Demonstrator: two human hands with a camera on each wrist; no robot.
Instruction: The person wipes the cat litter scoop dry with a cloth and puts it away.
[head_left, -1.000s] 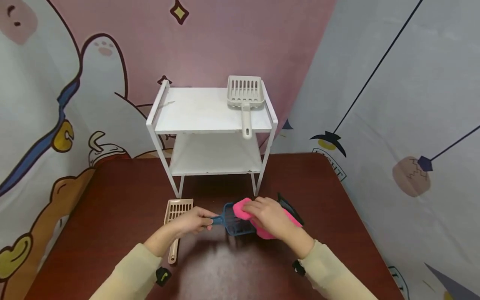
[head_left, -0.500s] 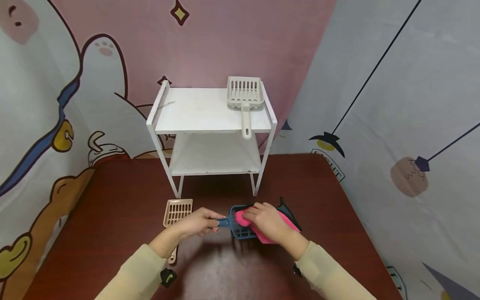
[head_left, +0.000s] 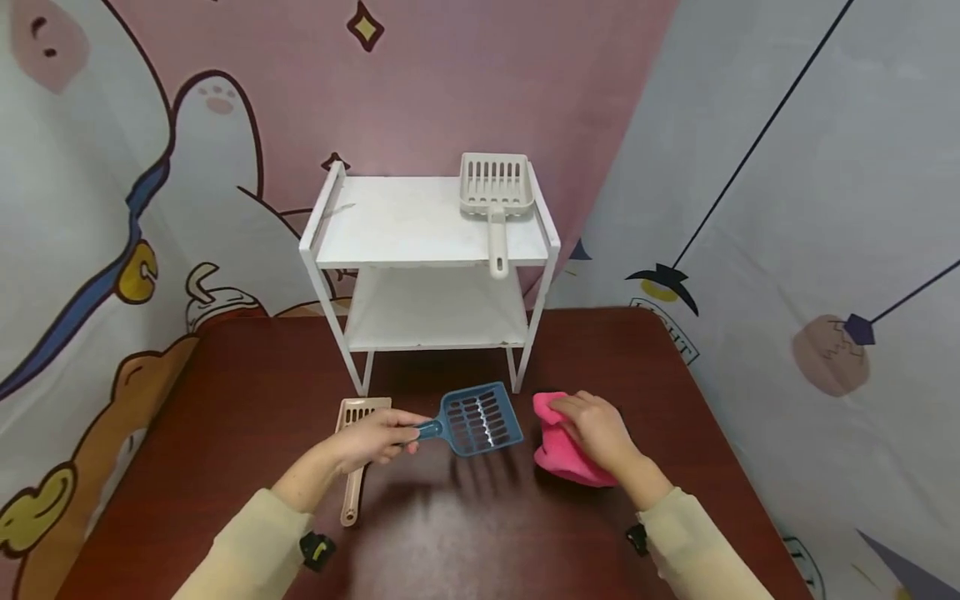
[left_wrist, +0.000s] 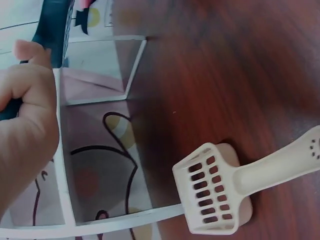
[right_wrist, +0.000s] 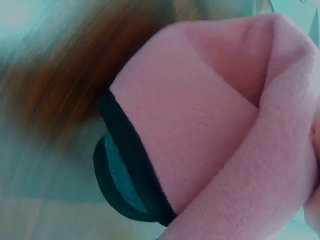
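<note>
My left hand point(head_left: 375, 438) grips the handle of a blue slotted litter scoop point(head_left: 441, 426), its head raised over the table and pointing right. In the left wrist view the fingers curl round the dark blue handle point(left_wrist: 53, 27). My right hand point(head_left: 600, 432) holds a bunched pink cloth point(head_left: 561, 454), apart from the scoop on its right side. Seen from the right wrist, the folded cloth point(right_wrist: 200, 105) has a dark edge band and a bluish underside. A beige litter scoop point(left_wrist: 245, 177) lies on the table under my left hand, partly hidden by it in the head view.
A white two-tier shelf point(head_left: 397, 221) stands at the back of the dark red-brown table point(head_left: 255, 400). On its top board, at the right, rests an off-white litter scoop point(head_left: 497, 200), its handle sticking out over the front edge. Printed curtains hang behind and on both sides.
The pink cloth was on the blue scoop's head; my right hand has drawn it off to the right. The scoop has tilted, and its slotted head now shows fully.
</note>
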